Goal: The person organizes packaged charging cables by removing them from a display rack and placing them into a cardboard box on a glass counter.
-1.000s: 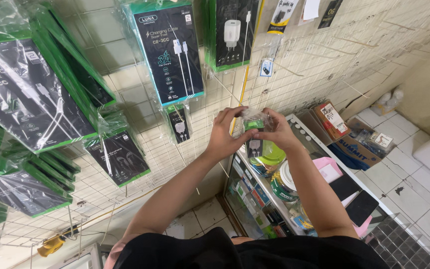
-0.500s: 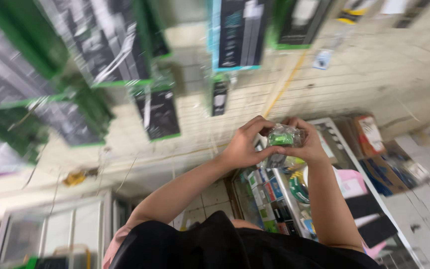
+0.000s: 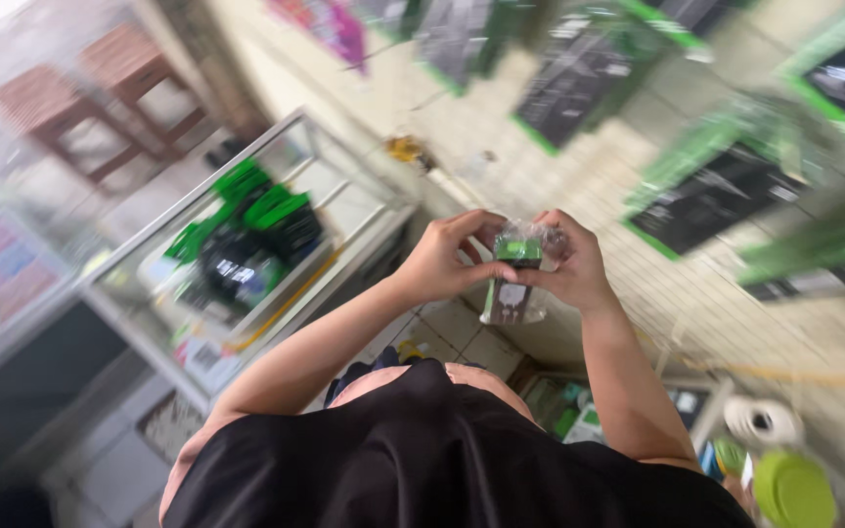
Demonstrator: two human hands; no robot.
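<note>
Small clear packet (image 3: 515,279) with green and black card held in both hands, green-edged black packages (image 3: 711,196) hanging on wall

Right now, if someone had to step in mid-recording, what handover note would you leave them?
Left hand: gripping the small clear packet with a green and black insert, from its left side.
Right hand: gripping the same packet from the right; both hold it up at chest height.
Around: glass display case with green and black goods to the left, hanging packaged goods on the wall grid ahead, blurred.
Done: packet is in hand.
Left: it is neither hung on the grid nor set down.
</note>
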